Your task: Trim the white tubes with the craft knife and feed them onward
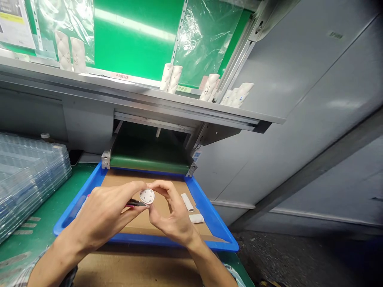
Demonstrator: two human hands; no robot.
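Observation:
Both hands meet over a blue tray [218,229] lined with cardboard. My right hand [172,217] pinches a small white round plastic part [147,196], its flat end with small holes turned toward me. My left hand [103,215] grips a thin tool with a pink handle and dark tip [136,203], the tip touching the lower edge of the white part. Two more white tube-shaped parts [188,202] [196,218] lie in the tray to the right of my hands.
A green conveyor belt end [149,164] sits just behind the tray under a grey metal shelf [179,107]. Several white tubes [170,77] stand on the shelf. A stack of clear plastic trays [28,175] stands at left. A grey wall [299,131] is at right.

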